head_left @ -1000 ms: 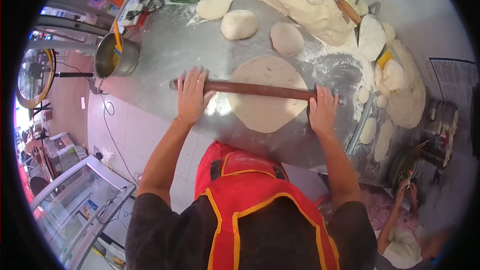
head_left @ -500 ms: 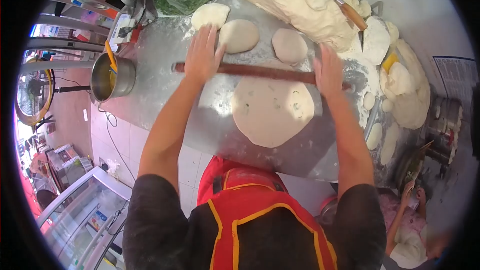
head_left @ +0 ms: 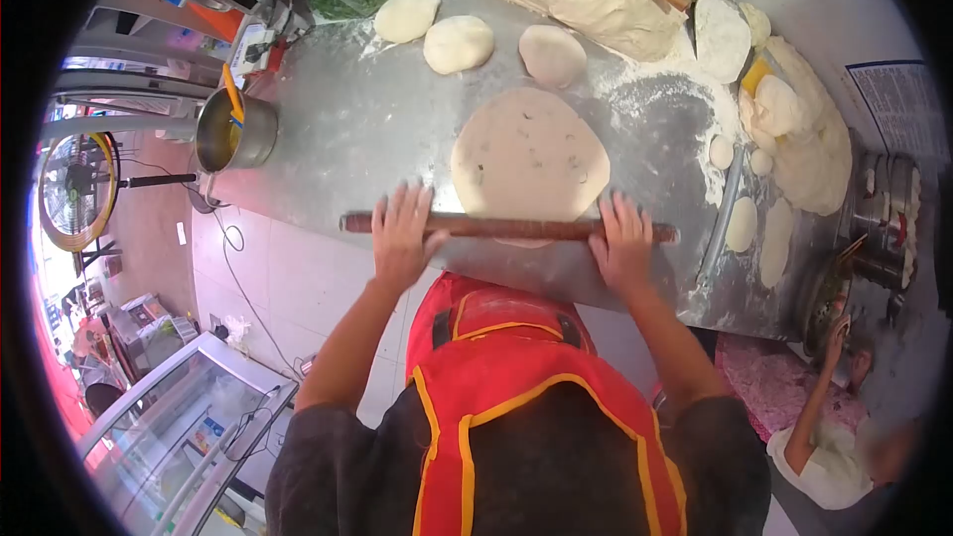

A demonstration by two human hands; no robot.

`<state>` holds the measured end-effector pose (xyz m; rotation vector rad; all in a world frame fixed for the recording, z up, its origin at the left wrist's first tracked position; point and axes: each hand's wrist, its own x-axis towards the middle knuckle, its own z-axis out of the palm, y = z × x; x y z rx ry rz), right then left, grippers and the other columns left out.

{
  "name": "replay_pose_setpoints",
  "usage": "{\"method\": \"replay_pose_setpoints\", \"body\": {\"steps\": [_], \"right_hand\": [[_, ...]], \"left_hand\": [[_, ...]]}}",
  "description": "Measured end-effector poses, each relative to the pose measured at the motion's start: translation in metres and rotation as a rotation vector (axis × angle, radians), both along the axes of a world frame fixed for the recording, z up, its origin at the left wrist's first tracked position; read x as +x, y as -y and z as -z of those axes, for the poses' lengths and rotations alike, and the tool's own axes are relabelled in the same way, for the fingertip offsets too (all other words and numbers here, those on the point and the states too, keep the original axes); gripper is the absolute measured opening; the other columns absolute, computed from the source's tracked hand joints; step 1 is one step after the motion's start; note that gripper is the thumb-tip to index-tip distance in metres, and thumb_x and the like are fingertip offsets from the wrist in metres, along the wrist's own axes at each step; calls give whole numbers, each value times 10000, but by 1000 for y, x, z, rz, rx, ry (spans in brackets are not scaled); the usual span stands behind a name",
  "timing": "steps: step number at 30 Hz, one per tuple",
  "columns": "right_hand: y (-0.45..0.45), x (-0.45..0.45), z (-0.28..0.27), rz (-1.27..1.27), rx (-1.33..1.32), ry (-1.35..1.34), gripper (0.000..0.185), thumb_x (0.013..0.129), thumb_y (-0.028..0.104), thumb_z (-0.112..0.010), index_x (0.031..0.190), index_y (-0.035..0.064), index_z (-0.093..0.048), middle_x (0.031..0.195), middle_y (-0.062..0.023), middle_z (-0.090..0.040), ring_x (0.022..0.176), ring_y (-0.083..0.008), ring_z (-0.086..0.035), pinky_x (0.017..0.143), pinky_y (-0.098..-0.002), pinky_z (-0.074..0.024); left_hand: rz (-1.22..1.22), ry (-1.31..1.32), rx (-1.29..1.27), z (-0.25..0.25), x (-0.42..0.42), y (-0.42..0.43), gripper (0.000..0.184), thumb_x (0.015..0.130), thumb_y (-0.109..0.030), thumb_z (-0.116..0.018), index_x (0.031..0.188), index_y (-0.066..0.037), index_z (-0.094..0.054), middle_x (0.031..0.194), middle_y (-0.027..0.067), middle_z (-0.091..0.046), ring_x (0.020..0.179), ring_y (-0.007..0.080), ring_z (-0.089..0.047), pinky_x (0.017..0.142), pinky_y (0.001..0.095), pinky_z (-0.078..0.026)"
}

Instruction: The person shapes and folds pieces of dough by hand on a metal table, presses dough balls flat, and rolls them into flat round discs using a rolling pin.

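The left hand (head_left: 402, 238) and right hand (head_left: 625, 243) lie with fingers spread on the rolling pin (head_left: 516, 228), which crosses the near edge of the flattened dough (head_left: 531, 154). Beyond sit three dough rounds (head_left: 459, 45).

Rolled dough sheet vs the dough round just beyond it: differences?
The sheet is wide and flat; the round is smaller and looks thicker. The sheet lies partly under the rolling pin; the round is clear of it. Both are pale, roughly circular dough on the metal table.
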<state>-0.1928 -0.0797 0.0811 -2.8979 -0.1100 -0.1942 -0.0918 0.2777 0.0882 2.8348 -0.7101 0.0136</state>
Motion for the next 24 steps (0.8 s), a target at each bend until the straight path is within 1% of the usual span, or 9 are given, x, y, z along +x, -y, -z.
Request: {"method": "replay_pose_setpoints", "body": {"steps": [2,5,8,10,13,15,17,21,24], "right_hand": [[8,-19,8,-67,60,-11,603,786,221,-712,1331,81,-496,1263,-123,-537,1222,-292,-489,1104,-529,-279],[14,-6,6,-130,65,-62,566,731,156,-748,1257,90,-547,1174,-103,-544,1164,-287,-506,1099,-530,-283],[0,45,-37,-189,22,150,555,724,125,-748,1246,103,-559,1222,-95,-537,1178,-294,-491,1088,-563,-280],[-11,68,-44,-24,129,271,542,752,122,-728,1264,90,-552,1262,-112,-535,1215,-313,-466,1098,-566,-266],[-8,85,-40,228,303,180,523,775,112,-699,1268,23,-549,1261,-185,-573,1209,-372,-501,1070,-483,-341],[9,85,17,432,491,-3,508,764,116,-696,1238,-12,-562,1205,-227,-603,1161,-397,-545,1019,-442,-405],[16,89,73,392,474,99,453,736,131,-693,1144,-39,-597,1119,-260,-632,1072,-416,-591,928,-432,-465],[-4,113,28,550,437,-146,292,681,155,-665,908,-21,-614,973,-248,-643,975,-426,-596,850,-462,-478],[-4,121,8,496,407,-260,218,714,155,-623,854,-12,-615,903,-241,-645,918,-439,-605,804,-473,-488]], "left_hand": [[103,-48,-56,7,-20,-19,593,743,-231,-757,1282,-105,-545,1191,71,-581,1173,273,-526,1027,472,-353],[122,-130,-215,1,-18,-32,432,733,-70,-706,1133,-96,-546,1044,117,-578,995,340,-562,821,444,-445],[-94,-143,-242,-17,-48,-47,359,710,-74,-707,1027,-103,-541,977,125,-568,878,348,-576,732,454,-460],[-268,-194,-251,-3,-86,-72,355,724,-72,-693,1038,-94,-528,987,134,-569,856,374,-590,689,469,-470],[-581,-185,-254,13,-127,-94,313,775,-82,-670,1052,-68,-523,992,147,-570,890,396,-593,711,474,-481],[-744,-187,-230,18,-135,-102,301,805,-96,-656,1072,-53,-525,997,159,-573,905,390,-600,760,459,-483],[-799,-164,-258,35,-131,-116,296,829,-117,-643,1088,-35,-527,993,168,-574,907,374,-603,797,446,-475],[-827,-132,-181,65,-117,-145,326,842,-115,-635,1123,2,-519,1008,179,-579,931,357,-589,831,442,-460],[-837,-132,-208,69,-98,-151,368,852,-101,-626,1177,23,-504,1083,203,-562,999,364,-563,876,446,-443]]}}
